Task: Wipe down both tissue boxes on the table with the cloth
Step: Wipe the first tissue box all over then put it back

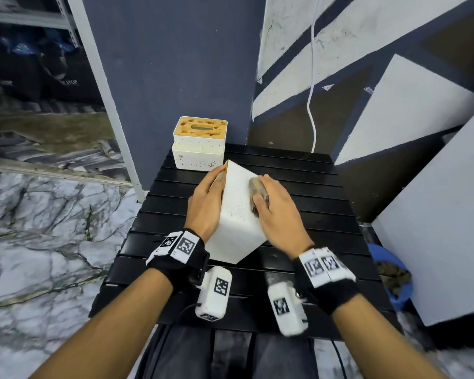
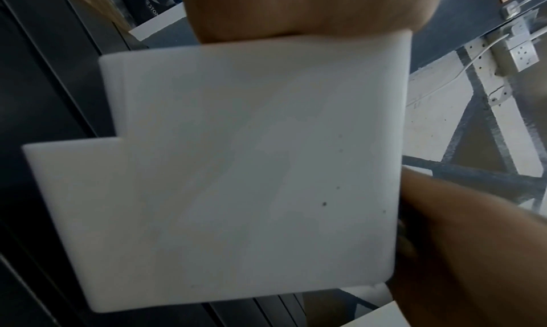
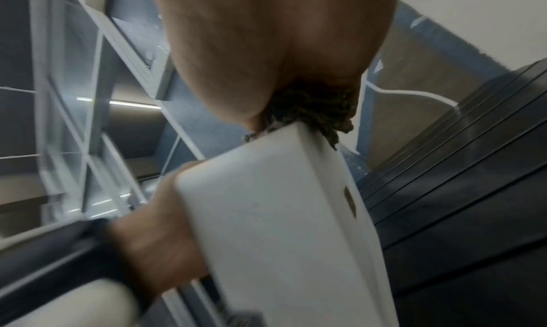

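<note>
A white speckled tissue box (image 1: pixel 237 214) stands tilted on the black slatted table (image 1: pixel 312 203). My left hand (image 1: pixel 207 203) grips its left side, fingers reaching up to the far top edge. My right hand (image 1: pixel 277 212) holds a brown cloth (image 1: pixel 257 191) and presses it against the box's right face. The right wrist view shows the cloth (image 3: pixel 313 114) bunched under my palm at the edge of the box (image 3: pixel 281 226). In the left wrist view the box's white face (image 2: pixel 236 180) fills the frame. A second tissue box (image 1: pixel 199 144), with a wooden slotted lid, sits at the table's back left.
A dark wall panel (image 1: pixel 175 64) rises just behind the table. White slanted boards (image 1: pixel 435 242) lean at the right, with a blue bucket (image 1: pixel 389 258) on the floor beside them. A white cable (image 1: pixel 311 105) hangs at the back. A metal shelf post (image 1: pixel 112 119) stands at the left.
</note>
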`<action>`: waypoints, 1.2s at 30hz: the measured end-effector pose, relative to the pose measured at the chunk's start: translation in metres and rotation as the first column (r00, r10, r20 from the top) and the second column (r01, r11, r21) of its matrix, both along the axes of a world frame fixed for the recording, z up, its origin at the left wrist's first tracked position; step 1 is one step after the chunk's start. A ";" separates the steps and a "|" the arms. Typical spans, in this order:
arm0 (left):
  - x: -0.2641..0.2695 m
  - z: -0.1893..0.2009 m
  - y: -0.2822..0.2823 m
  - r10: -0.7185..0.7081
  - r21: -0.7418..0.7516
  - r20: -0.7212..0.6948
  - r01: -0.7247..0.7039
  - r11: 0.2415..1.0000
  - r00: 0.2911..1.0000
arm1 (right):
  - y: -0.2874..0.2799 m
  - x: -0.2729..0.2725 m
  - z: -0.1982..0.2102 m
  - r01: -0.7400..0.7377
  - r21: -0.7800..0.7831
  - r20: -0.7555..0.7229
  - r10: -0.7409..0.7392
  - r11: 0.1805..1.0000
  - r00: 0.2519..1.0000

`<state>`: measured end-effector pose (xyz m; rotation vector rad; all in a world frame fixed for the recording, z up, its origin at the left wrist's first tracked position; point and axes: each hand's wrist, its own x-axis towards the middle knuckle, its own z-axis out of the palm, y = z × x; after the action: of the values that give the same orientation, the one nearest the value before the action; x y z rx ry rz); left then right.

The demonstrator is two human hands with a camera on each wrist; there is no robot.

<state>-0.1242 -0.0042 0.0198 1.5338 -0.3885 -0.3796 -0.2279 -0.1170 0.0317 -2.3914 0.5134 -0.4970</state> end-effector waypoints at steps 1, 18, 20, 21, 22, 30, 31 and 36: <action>0.001 0.000 0.001 -0.002 -0.004 0.000 0.002 1.000 1.000 | 0.010 -0.013 -0.001 -0.020 -0.014 0.005 0.021 1.000 1.000; 0.002 0.001 0.003 0.003 0.025 -0.010 -0.003 1.000 1.000 | -0.024 0.031 0.007 0.001 0.034 -0.036 0.000 0.999 0.999; 0.001 0.000 0.002 0.008 0.025 -0.006 -0.007 1.000 1.000 | -0.007 0.008 0.005 0.005 0.020 -0.008 -0.005 1.000 1.000; 0.001 0.001 0.002 0.010 0.025 -0.003 -0.010 1.000 1.000 | 0.003 -0.006 0.005 -0.011 0.009 0.014 0.011 1.000 1.000; 0.000 0.000 0.002 0.015 0.022 0.000 -0.015 1.000 1.000 | 0.015 -0.020 0.004 -0.040 -0.011 0.022 0.040 0.999 0.999; -0.002 0.001 0.001 0.020 0.021 0.018 -0.020 1.000 1.000 | 0.035 -0.028 -0.003 -0.076 -0.091 0.040 0.080 0.993 0.996; -0.002 0.001 0.001 0.020 0.029 0.013 -0.020 0.999 1.000 | 0.025 -0.015 0.002 -0.076 -0.087 0.030 0.078 0.993 0.996; 0.000 0.003 0.002 0.031 0.034 -0.002 -0.031 0.999 1.000 | -0.015 0.040 0.023 -0.079 -0.035 -0.116 0.075 0.996 0.990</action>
<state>-0.1239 -0.0023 0.0225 1.5702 -0.3575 -0.3654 -0.1875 -0.1318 0.0548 -2.4777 0.4629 -0.3399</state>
